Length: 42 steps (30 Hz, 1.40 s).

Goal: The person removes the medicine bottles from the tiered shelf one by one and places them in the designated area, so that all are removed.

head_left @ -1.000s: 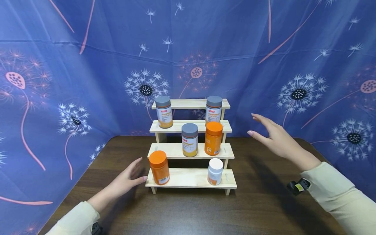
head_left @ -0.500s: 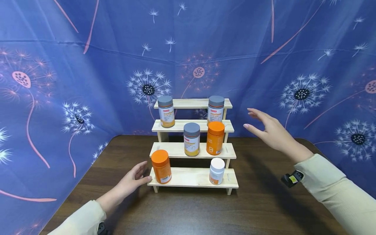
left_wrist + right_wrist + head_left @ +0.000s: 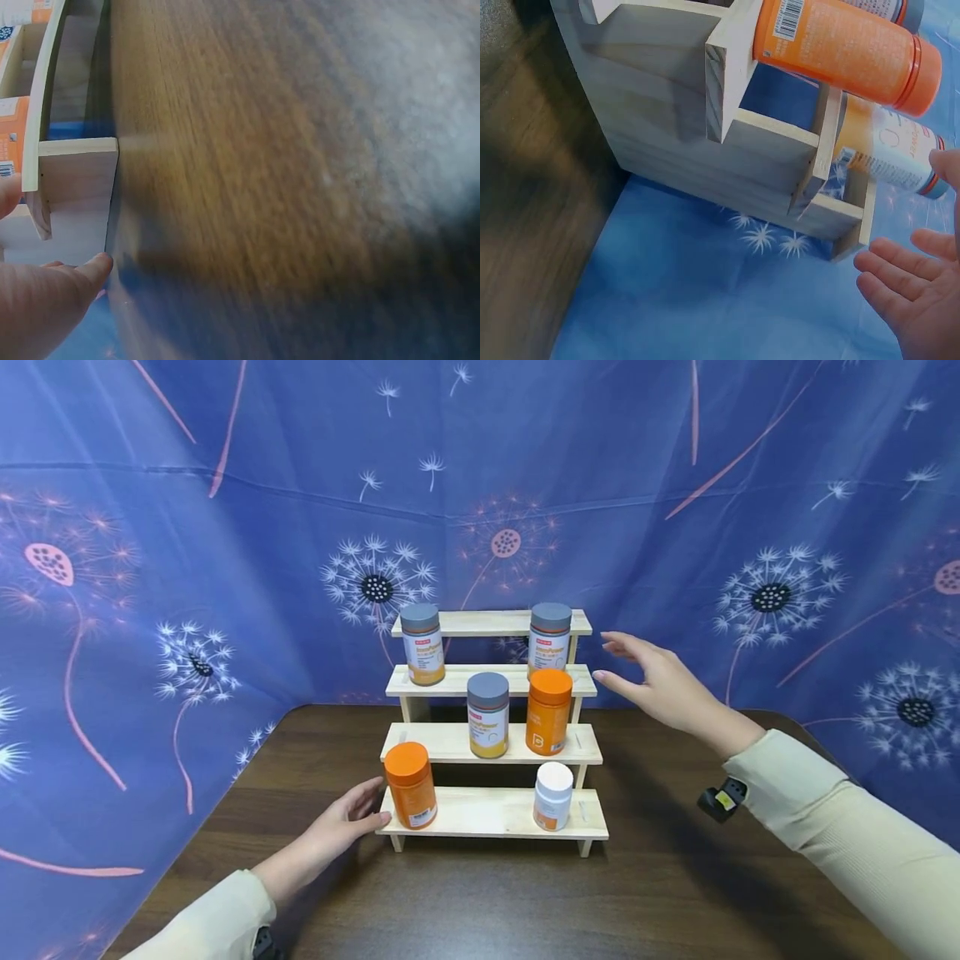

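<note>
A wooden tiered rack (image 3: 480,814) with several steps holds several bottles. My left hand (image 3: 333,827) is at the left end of its lowest step, thumb tip right at the step's edge, fingers relaxed and holding nothing. Just beside that thumb stands an orange bottle (image 3: 411,785). In the left wrist view, the fingertips lie close to the rack's side panel (image 3: 75,180). My right hand (image 3: 656,681) hovers to the right of the upper steps, fingers extended and empty. Nearest to it are a grey-capped bottle (image 3: 550,639) and, one step lower, another orange bottle (image 3: 547,714).
A second grey-capped bottle (image 3: 422,643) stands at the upper left, a third grey-capped bottle (image 3: 488,717) in the middle. On the lowest step, at right, is a small white-capped bottle (image 3: 553,797). Behind the brown table (image 3: 495,902) hangs a blue dandelion-print cloth (image 3: 600,552).
My right hand has moved left toward the upper right end of the rack. My left hand has come slightly right, up to the lowest step's edge. The bottles stay in their places.
</note>
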Motion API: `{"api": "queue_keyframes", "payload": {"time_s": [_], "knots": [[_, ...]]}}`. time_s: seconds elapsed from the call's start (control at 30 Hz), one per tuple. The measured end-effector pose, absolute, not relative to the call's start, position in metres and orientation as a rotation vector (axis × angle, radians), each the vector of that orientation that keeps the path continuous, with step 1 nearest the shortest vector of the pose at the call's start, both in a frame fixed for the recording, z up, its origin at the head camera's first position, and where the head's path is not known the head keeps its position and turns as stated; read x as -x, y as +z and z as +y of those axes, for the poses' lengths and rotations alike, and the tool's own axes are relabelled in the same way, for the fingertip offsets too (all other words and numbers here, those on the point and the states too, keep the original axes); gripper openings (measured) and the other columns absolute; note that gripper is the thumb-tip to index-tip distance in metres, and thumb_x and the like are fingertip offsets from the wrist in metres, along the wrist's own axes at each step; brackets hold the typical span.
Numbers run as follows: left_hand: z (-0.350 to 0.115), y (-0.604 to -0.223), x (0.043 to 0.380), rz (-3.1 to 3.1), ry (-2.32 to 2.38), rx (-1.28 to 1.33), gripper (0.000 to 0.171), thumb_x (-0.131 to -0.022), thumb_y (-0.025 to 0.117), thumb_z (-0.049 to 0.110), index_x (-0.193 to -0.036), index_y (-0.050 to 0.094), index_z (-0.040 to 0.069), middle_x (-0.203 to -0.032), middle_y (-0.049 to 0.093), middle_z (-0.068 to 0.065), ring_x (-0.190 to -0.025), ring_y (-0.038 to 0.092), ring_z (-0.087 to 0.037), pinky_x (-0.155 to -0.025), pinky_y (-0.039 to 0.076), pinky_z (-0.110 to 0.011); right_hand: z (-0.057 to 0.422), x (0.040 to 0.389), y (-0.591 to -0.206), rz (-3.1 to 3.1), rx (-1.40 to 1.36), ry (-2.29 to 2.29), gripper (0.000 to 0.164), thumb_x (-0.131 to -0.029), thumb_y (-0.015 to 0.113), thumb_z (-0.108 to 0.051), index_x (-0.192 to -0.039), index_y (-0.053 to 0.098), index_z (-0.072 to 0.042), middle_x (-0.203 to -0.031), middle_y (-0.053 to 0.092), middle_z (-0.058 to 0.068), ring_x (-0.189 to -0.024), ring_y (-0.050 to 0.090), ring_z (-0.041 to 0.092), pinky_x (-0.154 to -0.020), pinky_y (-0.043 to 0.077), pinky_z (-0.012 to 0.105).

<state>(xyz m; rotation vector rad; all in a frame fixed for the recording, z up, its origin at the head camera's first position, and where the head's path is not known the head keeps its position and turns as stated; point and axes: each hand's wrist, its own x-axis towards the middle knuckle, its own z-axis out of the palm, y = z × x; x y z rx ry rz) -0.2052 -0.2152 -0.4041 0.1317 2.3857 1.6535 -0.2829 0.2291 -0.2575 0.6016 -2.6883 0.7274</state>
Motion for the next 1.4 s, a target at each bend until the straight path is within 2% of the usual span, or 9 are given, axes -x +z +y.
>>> {"api": "queue_keyframes", "payload": {"time_s": [0.4, 0.7, 0.83, 0.97, 1.13, 1.4], "knots": [[-0.215, -0.401, 0.209, 2.305, 1.684, -0.098, 0.075, -0.093, 0.065, 0.026, -0.150, 0.025, -0.002, -0.157, 0.023, -0.024, -0.144, 0.025, -0.039, -0.118, 0.025, -0.055, 0.208, 0.295, -0.242, -2.643, -0.643, 0.815, 0.067, -0.093, 0.064, -0.038, -0.146, 0.038, -0.006, -0.141, 0.052, 0.018, -0.126, 0.051, 0.037, -0.107, 0.041, 0.057], [-0.211, -0.405, 0.207, 2.285, 1.691, -0.081, 0.068, -0.094, 0.063, 0.026, -0.147, 0.032, -0.006, -0.150, 0.037, -0.027, -0.140, 0.033, -0.040, -0.117, 0.025, -0.057, 0.200, 0.306, -0.246, -2.607, -0.657, 0.916, 0.071, -0.091, 0.067, -0.036, -0.148, 0.036, -0.007, -0.137, 0.055, 0.018, -0.124, 0.053, 0.035, -0.107, 0.043, 0.053], [-0.210, -0.408, 0.206, 2.257, 1.709, -0.124, 0.067, -0.095, 0.061, 0.024, -0.146, 0.031, -0.009, -0.149, 0.037, -0.028, -0.138, 0.035, -0.040, -0.117, 0.026, -0.057, 0.198, 0.310, -0.245, -2.593, -0.659, 0.956, 0.071, -0.091, 0.067, -0.037, -0.149, 0.036, -0.008, -0.135, 0.055, 0.019, -0.124, 0.054, 0.035, -0.107, 0.043, 0.052], [-0.210, -0.409, 0.206, 2.192, 1.741, -0.160, 0.068, -0.096, 0.059, 0.021, -0.145, 0.026, -0.014, -0.148, 0.035, -0.032, -0.135, 0.040, -0.036, -0.116, 0.030, -0.053, 0.195, 0.312, -0.245, -2.589, -0.615, 1.067, 0.070, -0.092, 0.066, -0.035, -0.148, 0.036, -0.008, -0.134, 0.056, 0.018, -0.123, 0.054, 0.035, -0.106, 0.045, 0.052], [-0.211, -0.410, 0.208, 2.100, 1.784, -0.182, 0.069, -0.097, 0.057, 0.017, -0.144, 0.021, -0.017, -0.147, 0.033, -0.036, -0.128, 0.049, -0.027, -0.113, 0.039, -0.043, 0.193, 0.315, -0.248, -2.564, -0.558, 1.182, 0.067, -0.091, 0.068, -0.032, -0.147, 0.039, -0.007, -0.132, 0.058, 0.018, -0.120, 0.057, 0.034, -0.102, 0.048, 0.050], [-0.212, -0.411, 0.208, 2.037, 1.814, -0.224, 0.069, -0.098, 0.055, 0.015, -0.144, 0.017, -0.019, -0.146, 0.032, -0.037, -0.124, 0.051, -0.022, -0.110, 0.043, -0.036, 0.188, 0.320, -0.252, -2.563, -0.534, 1.322, 0.067, -0.089, 0.071, -0.032, -0.144, 0.043, -0.007, -0.131, 0.059, 0.017, -0.118, 0.059, 0.030, -0.101, 0.050, 0.047]]}}
